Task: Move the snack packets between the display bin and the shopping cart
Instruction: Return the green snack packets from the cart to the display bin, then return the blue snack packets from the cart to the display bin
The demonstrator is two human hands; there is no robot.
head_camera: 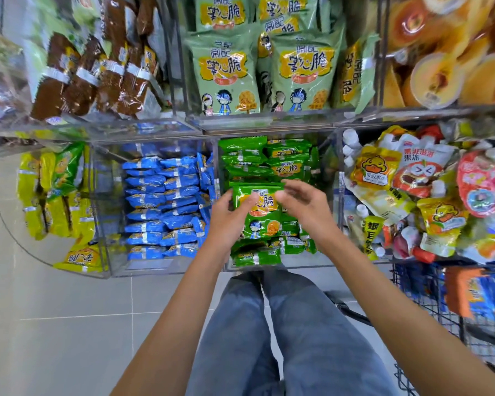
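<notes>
Item: green snack packet (pixel 257 207), glossy, with yellow lettering and a cartoon figure, face up above the heap of matching green packets (pixel 283 164) in the clear acrylic display bin (pixel 306 260). Holder: left hand (pixel 226 215), gripping the packet's left edge with the thumb laid over the printed face and the fingers underneath. Right hand (pixel 303 204): poised at the packet's upper right corner with fingers loosely bent. Motion blur hides whether it touches or pinches the wrapper, so its grip cannot be told. Destination or source: wire shopping cart (pixel 429 298), low at the person's right, with orange and blue packets showing through the mesh. Neighbours: blue packets (pixel 160 207) in the compartment to the left, yellow packets (pixel 55 201) beyond them, jelly pouches (pixel 412 190) heaped to the right, and pale green bags (pixel 226 70) on the shelf above. Handling note, as judgement: the film looks slippery and air-filled, so a two-sided hold at opposite edges would steady it better than a squeeze on the middle. The packet should clear the bin's front wall before swinging right toward the cart, and the packets underneath should be kept from dragging along with it.
</notes>
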